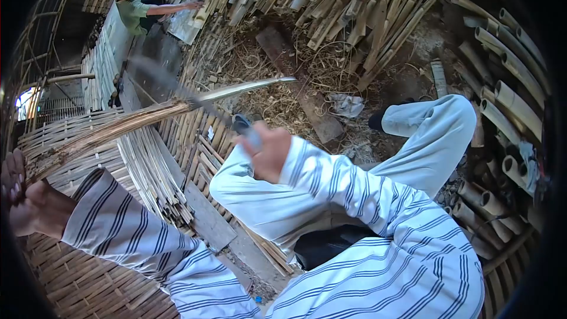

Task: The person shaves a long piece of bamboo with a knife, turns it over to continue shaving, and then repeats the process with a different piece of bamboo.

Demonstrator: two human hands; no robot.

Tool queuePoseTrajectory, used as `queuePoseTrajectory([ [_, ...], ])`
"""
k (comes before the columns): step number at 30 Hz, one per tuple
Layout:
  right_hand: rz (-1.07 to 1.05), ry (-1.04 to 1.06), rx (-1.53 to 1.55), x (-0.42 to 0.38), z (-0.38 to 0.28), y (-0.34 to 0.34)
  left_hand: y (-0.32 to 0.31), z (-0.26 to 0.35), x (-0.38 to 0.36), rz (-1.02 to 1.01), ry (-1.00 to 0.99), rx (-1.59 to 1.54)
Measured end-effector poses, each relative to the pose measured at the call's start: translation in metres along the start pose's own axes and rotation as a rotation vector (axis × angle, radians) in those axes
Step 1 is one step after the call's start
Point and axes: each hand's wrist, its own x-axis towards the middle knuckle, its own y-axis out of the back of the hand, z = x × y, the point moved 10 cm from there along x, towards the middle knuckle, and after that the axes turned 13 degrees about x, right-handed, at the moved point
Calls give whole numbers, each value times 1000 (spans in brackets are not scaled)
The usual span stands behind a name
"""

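A seated worker in a striped long-sleeved shirt and pale trousers works on one long split piece of bamboo (136, 119) with one long-bladed knife (171, 84). The right hand (266, 150) is closed around the knife's handle, and the blade (blurred, its tip hard to make out) crosses the bamboo piece. The left hand (26, 198), at the dim edge of the view, curls its fingers around one end of the piece; its exact grip is hard to tell.

The bamboo piece slants up from the left hand to a pale, narrow tip, above one woven bamboo surface (77, 272) and beside one bundle of thin strips (155, 171). Two bent legs show in front of the worker, with one dark shoe (376, 120) partly in view.

Beyond the knees, one flat plank (301, 85) lies on ground littered with curled shavings (251, 62) (too many to count), near one crumpled white wrapper (346, 105). One large pile of split bamboo (354, 6) spreads across the top, and more than ten cut bamboo tubes (517, 106) crowd the right side, several with open ends showing.

At upper left, one other person (133, 9) in a dark cap and green shirt stretches an arm toward the pile, well apart from the worker's two hands.
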Motion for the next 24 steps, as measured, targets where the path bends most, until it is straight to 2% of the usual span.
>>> queuePoseTrajectory([
  [1,1,-7,-52,-6,67,-20,2,-1,1,-10,3,1],
  [2,-301,-418,-56,-8,103,-9,4,-2,2,-20,8,-1],
  [4,-154,-551,-248,-29,267,-35,9,-6,5,-25,27,7],
  [6,-176,-689,-81,-29,213,-13,13,-6,3,-17,41,-14],
  [7,-246,-423,-107,-15,157,-16,17,-10,6,-36,55,-3],
  [8,-234,-347,-64,-12,121,-16,18,-15,7,-54,72,2],
  [9,-177,-128,-85,-8,88,-22,24,-19,12,-53,83,-10],
  [10,-132,-351,91,-9,90,-29,30,-21,14,-52,95,-12],
  [11,67,-139,166,-5,53,-20,34,-29,23,-62,116,-13],
  [12,-27,-181,190,-2,30,-20,40,-35,30,-61,131,-13],
  [14,70,-15,210,0,22,-19,58,-47,48,-37,172,10],
  [17,68,-242,139,-10,98,-26,75,-61,56,48,223,124],
  [19,144,-531,128,-26,196,-23,74,-64,57,57,239,176],
  [20,91,-612,84,-35,228,-12,71,-66,59,0,250,102],
  [21,37,-656,-55,-45,298,-31,68,-68,60,-57,265,29],
  [22,-5,-737,52,-47,302,-25,65,-70,62,-113,284,-42],
  [24,-14,-743,-89,-35,277,-14,67,-70,62,-207,293,-144],
])
